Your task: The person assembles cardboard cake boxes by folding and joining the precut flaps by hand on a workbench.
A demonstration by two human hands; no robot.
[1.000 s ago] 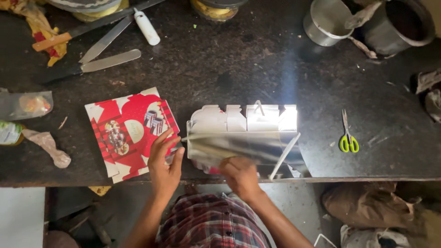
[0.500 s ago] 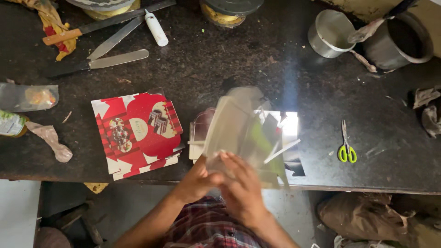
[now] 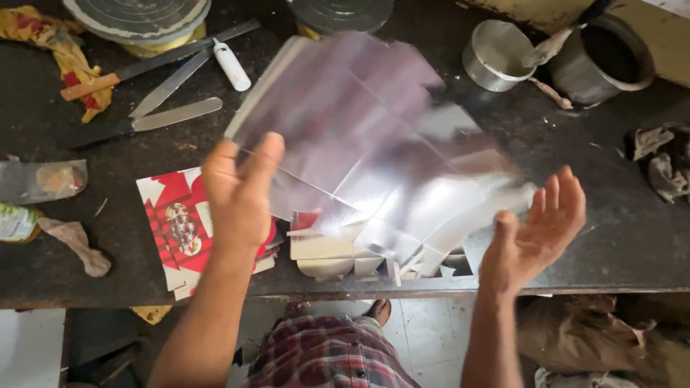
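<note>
A large silver flat carton sheet [image 3: 374,136] is up in the air above the dark worktable [image 3: 632,244], tilted and blurred by motion. My left hand [image 3: 241,194] grips its left edge, with the back of the hand towards the camera. My right hand [image 3: 535,230] is at the sheet's lower right edge, palm open and fingers spread, just touching it. Under the lifted sheet a stack of more silver carton blanks [image 3: 330,255] lies at the table's front edge. A stack of red printed carton blanks [image 3: 176,230] lies beside it, partly hidden by my left hand.
Flat blades [image 3: 176,115] and a white tube [image 3: 231,65] lie at the back left, below round rolls [image 3: 136,18]. A metal cup [image 3: 496,54] and a dark pot [image 3: 600,57] stand back right. Rags [image 3: 661,162] lie right, plastic wrappers [image 3: 39,179] left.
The silver sheet lay on the stack a second ago; both hands have lifted it off and swung it up and back over the table. My hands have moved apart.
</note>
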